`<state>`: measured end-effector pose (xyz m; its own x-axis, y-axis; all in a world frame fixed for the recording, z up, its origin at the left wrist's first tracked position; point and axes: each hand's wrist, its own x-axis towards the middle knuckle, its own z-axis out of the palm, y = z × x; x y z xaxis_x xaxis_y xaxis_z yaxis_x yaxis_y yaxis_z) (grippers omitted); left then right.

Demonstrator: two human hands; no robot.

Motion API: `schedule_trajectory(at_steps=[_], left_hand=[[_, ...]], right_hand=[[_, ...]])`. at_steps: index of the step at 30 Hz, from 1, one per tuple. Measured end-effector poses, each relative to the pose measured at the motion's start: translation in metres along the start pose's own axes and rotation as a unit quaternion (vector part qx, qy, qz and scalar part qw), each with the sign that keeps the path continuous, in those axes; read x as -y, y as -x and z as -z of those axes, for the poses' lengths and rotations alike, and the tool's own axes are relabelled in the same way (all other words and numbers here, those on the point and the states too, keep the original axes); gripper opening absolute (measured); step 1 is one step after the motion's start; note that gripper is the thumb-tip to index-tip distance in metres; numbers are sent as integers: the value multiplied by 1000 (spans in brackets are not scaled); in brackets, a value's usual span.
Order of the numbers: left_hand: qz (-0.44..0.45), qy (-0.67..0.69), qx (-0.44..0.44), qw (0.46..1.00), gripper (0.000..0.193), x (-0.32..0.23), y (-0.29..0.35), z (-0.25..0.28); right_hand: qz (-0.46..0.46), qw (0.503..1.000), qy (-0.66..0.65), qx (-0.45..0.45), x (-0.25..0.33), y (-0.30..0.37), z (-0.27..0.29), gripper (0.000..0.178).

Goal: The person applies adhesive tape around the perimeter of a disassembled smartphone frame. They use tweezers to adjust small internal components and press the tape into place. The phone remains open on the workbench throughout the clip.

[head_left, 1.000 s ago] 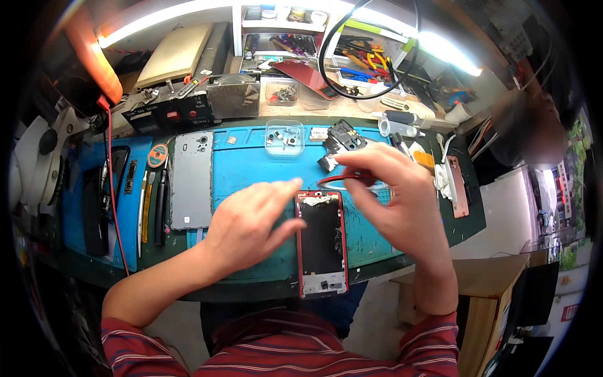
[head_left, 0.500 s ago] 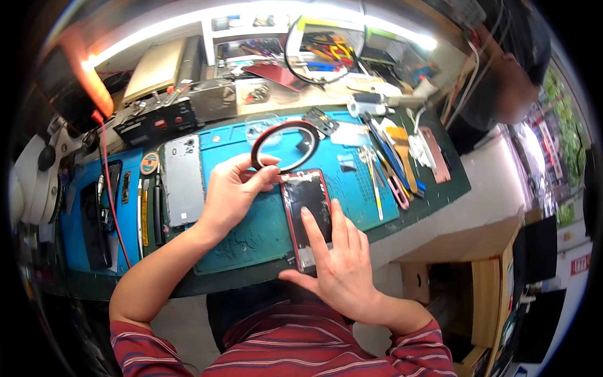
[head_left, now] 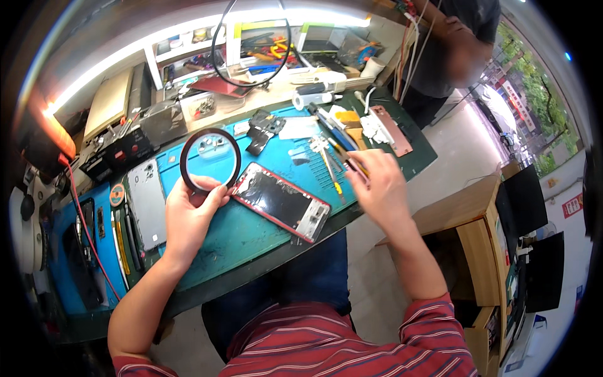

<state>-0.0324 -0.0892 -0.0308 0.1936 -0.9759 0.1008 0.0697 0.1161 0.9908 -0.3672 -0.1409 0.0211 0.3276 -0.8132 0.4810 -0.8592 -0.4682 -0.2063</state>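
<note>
1. While the left hand (head_left: 190, 217) holds up a dark-rimmed tape roll (head_left: 184, 163), thumb and fingers are clamped on its lower rim.
2. Left forearm (head_left: 143, 295) rises from lower left, elbow bent, wrist below the roll.
3. Phone (head_left: 282, 201) lies slanted on the blue mat (head_left: 217, 254), upper corner near the left thumb, lower end by the bench edge; contact with thumb unclear.
4. Right hand (head_left: 380, 182) is right of the phone, well apart, beside a yellow-tipped tool (head_left: 338, 188). Fingers curled, thumb close to index; can't tell if they grip anything.
5. Right forearm (head_left: 411, 251) angles up-left.
</note>
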Motion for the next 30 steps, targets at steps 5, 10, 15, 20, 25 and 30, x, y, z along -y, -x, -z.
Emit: schedule_trajectory(at_steps=[5, 10, 15, 20, 25, 30], left_hand=[[22, -46, -1, 999, 17, -2, 3, 0], [26, -33, -10, 999, 16, -8, 1, -1], [39, -37, -19, 998, 16, -15, 5, 4], [26, -10, -5, 1000, 16, -11, 7, 0], [21, -1, 1, 1000, 18, -9, 9, 1], [18, -2, 6, 1000, 20, -9, 12, 2]], right_hand=[[5, 995, 97, 37, -23, 22, -28, 24], [-59, 994, 72, -60, -9, 11, -27, 23], [-1, 981, -170, 93, 87, 3, -15, 32], [35, 983, -162, 86, 115, 9, -53, 33], [52, 983, -160, 78, 118, 6, -59, 23], [57, 984, -147, 81, 121, 4, -64, 22]])
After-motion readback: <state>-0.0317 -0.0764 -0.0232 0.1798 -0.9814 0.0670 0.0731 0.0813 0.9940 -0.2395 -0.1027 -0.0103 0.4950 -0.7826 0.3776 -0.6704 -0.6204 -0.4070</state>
